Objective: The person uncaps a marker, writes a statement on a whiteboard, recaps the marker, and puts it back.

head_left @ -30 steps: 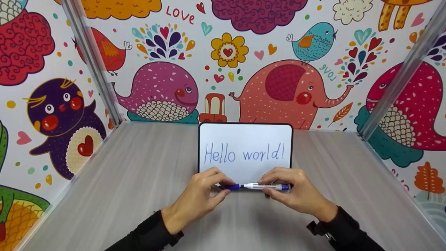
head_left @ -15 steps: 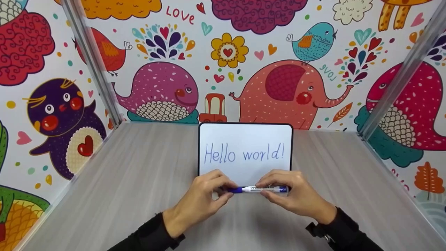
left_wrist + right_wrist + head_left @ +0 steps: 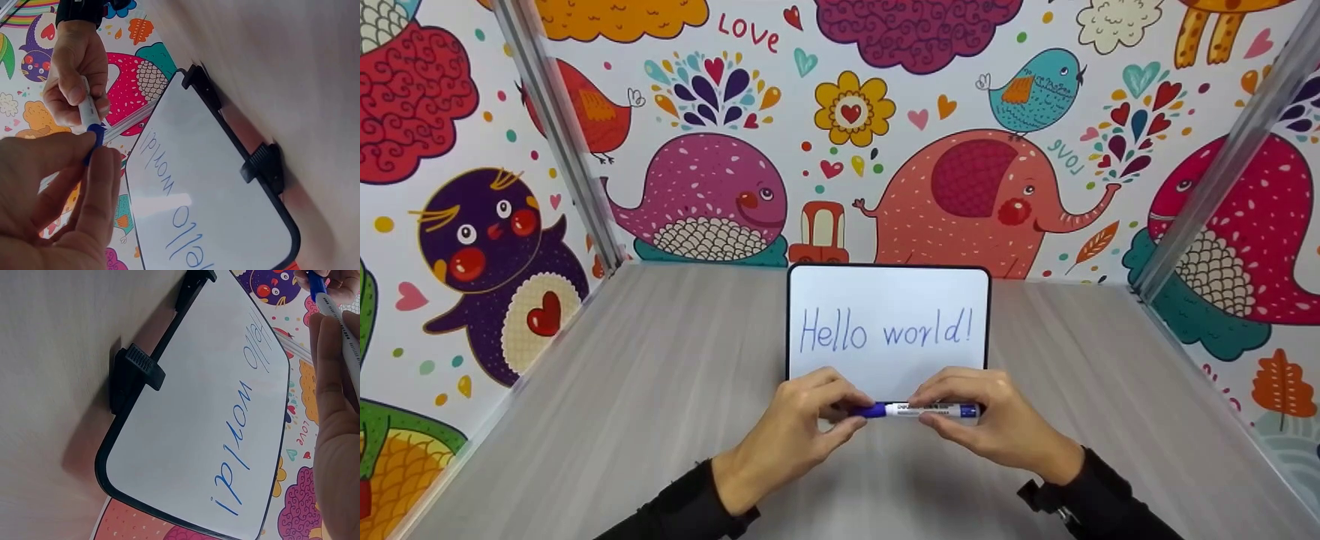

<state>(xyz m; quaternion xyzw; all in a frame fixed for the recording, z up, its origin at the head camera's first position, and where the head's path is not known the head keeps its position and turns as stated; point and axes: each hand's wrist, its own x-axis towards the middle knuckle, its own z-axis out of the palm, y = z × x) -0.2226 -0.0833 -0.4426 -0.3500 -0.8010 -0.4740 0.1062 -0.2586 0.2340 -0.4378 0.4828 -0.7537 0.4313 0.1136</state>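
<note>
A white marker [image 3: 911, 409] with a blue end lies level between my two hands, in front of the whiteboard's lower edge. Its blue cap [image 3: 873, 410] is pinched between the thumb and fingers of my left hand [image 3: 810, 420]. My right hand [image 3: 997, 416] grips the white barrel from the other side. Cap and barrel meet with no black tip showing. Behind them the whiteboard [image 3: 889, 296], black-framed, stands upright and bears "Hello world!" in blue writing. In the right wrist view the marker [image 3: 337, 318] runs up to the cap in the left fingers.
Black clip feet, one with a ribbed grip [image 3: 261, 163], hold the whiteboard's bottom edge on the grey wood-grain table [image 3: 675, 360]. Printed cartoon walls [image 3: 705, 195] enclose the table at the back and both sides, with metal posts [image 3: 559, 135] at the corners.
One second ago a black tip showed between cap and barrel. The hands have drawn together and the barrel has slid into the cap, closing the gap. Both hands have lowered slightly.
</note>
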